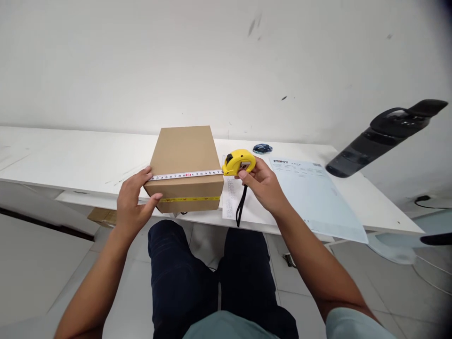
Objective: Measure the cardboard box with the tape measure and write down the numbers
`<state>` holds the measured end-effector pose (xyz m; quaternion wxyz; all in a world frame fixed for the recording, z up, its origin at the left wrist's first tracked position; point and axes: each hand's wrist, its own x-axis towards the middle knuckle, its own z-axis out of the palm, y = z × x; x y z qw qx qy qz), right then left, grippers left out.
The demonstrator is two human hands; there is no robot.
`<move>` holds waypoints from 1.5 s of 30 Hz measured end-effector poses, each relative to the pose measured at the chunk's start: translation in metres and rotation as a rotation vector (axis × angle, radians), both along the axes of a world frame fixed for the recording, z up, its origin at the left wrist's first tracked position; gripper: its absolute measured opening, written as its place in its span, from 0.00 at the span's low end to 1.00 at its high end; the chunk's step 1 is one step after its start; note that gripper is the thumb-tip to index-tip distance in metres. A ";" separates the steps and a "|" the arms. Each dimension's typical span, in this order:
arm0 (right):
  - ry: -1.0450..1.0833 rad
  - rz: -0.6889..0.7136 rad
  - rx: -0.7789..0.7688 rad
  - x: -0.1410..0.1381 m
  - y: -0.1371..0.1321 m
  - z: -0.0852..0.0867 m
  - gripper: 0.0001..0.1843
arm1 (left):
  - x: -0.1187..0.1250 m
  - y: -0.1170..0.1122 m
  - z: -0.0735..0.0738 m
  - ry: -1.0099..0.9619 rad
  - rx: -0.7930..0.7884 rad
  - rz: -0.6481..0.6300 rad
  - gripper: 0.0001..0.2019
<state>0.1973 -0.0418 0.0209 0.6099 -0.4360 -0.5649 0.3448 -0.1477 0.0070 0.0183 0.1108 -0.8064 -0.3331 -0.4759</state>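
A brown cardboard box point(185, 148) sits near the front edge of the white table. Across its top, close to the front edge, the white measuring blade point(190, 174) is stretched. My left hand point(132, 200) grips the box's front left corner, fingertips on the blade's end and thumb against the front face. At the right side of the box, my right hand point(263, 183) is closed around the yellow tape measure point(240, 162), from which a black wrist strap point(241, 207) hangs. A yellow strip with small marks point(190, 199) runs along the box's front.
Right of my hand lies a printed sheet point(310, 193), reaching past the front edge of the white table point(70, 150). A dark bottle point(374, 141) stands behind it. A small dark-blue crumpled item point(262, 149) is near the wall. Another carton point(102, 216) is below the tabletop.
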 end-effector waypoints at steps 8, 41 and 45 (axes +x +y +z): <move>-0.046 -0.062 0.008 0.013 -0.005 0.002 0.29 | 0.005 0.007 -0.007 -0.104 0.033 0.017 0.21; -0.727 -0.503 -0.458 0.082 0.056 -0.046 0.28 | 0.012 0.019 -0.016 -0.271 0.051 -0.064 0.20; -0.851 -0.427 -0.500 0.090 0.074 -0.041 0.37 | 0.012 0.022 -0.018 -0.299 0.075 -0.012 0.22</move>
